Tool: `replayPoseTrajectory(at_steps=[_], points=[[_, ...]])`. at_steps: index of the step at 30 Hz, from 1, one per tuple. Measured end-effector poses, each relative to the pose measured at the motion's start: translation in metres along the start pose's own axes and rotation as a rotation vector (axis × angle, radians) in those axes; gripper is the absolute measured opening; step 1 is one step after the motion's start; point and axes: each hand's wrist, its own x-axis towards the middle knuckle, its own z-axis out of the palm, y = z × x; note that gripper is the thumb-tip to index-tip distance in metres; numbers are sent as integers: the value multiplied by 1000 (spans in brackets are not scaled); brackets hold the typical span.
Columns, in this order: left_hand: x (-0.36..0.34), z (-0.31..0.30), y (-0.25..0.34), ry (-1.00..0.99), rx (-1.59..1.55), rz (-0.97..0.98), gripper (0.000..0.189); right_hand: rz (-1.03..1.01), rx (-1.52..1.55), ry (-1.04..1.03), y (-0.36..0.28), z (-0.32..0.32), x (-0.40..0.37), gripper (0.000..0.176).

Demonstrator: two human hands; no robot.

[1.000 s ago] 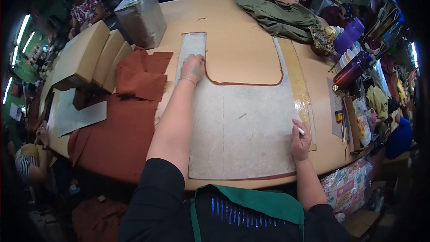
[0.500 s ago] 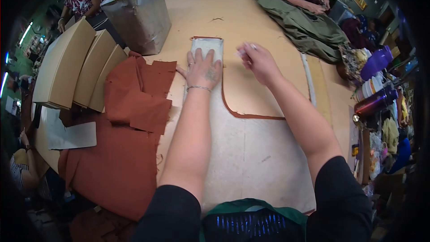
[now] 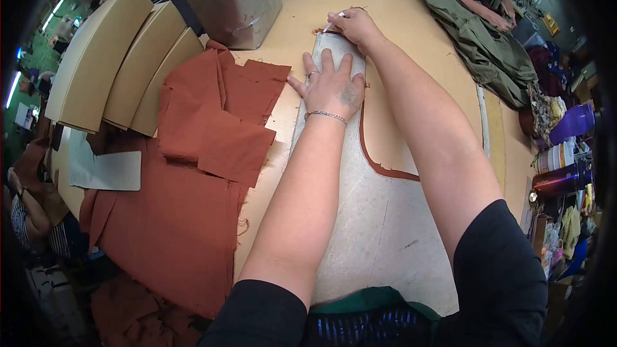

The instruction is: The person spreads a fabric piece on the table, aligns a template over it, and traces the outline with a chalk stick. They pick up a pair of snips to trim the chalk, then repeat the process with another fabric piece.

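Observation:
My left hand (image 3: 334, 90) lies flat with spread fingers on the narrow far arm of a grey-white pattern template (image 3: 379, 244). At that arm's far end, my right hand (image 3: 357, 26) pinches a slim white pen (image 3: 331, 24), its tip at the template's edge. Rust-brown fabric (image 3: 373, 159) shows as a thin strip along the template's curved inner edge and at its far end; the rest of that layer is hidden beneath. To the left of my left forearm lies a pile of rust-brown cut fabric (image 3: 173, 218).
A large metal can (image 3: 231, 6) and curved tan boards (image 3: 96, 58) stand at the back left. A small grey-white template (image 3: 106, 170) rests on the pile. Olive-green fabric (image 3: 475, 45) lies far right, by a co-worker's hands (image 3: 504, 16). Bottles and clutter line the right edge.
My right hand has moved from above the table to the template's far end, bringing the pen to its edge. My left hand stays flat on the template. The camera view has shifted.

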Motion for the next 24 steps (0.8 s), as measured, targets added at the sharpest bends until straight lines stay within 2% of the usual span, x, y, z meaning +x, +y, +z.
replayPoseTrajectory(at_steps=[5,8,11,14,18,20,24], points=[[1,0,0,-2,-7,-4,46,15,-56,-40,2,4,5,28],[1,-2,1,-10,-4,-10,46,-55,-220,-47,2,-2,5,29],[-2,-6,2,-36,-47,-21,47,-121,-402,-8,-1,-27,-9,30],[-2,-5,2,-21,-72,-13,46,-181,-570,-76,1,-64,-15,29],[-1,-3,3,-10,-18,-14,46,-136,-444,83,14,-85,-25,26],[0,-2,2,2,16,-7,47,-155,-359,178,22,-79,-33,26],[0,-2,2,21,1,1,45,-233,-383,263,28,-56,-52,26]])
